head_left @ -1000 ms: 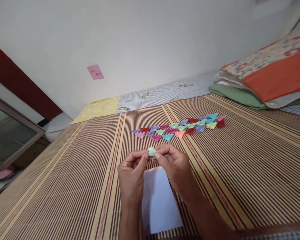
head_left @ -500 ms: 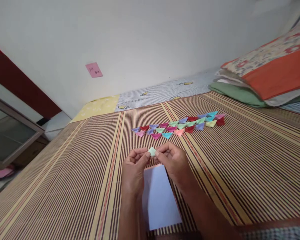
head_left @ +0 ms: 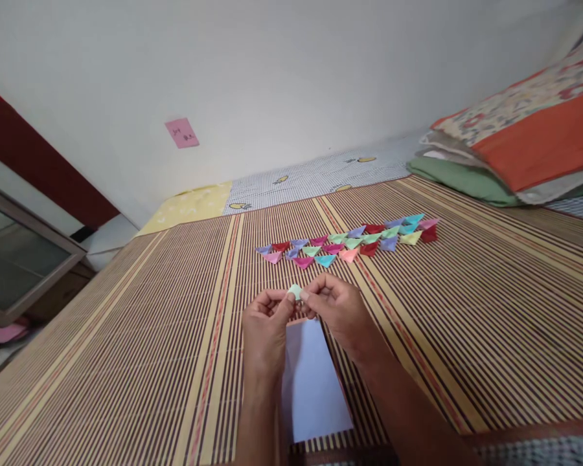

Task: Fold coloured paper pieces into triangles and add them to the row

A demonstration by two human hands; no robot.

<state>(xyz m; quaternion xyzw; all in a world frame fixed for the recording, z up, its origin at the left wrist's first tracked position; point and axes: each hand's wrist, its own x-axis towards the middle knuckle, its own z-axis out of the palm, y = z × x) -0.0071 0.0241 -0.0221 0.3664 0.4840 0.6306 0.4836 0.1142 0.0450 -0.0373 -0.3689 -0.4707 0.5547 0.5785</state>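
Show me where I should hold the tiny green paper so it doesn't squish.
Pinch the green paper lightly by its lower left and right edges, one hand from each side, thumbs toward you, as the left hand and right hand do. It's small and its top pokes up between the hands, so a side pinch probably spares that top.

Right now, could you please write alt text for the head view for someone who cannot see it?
The left hand and right hand pinch a small pale green paper between them, above a striped mat with pale blue paper on it. Beyond lie rows of colourful folded paper pieces, with stacked fabric at right and a pink note on the wall.
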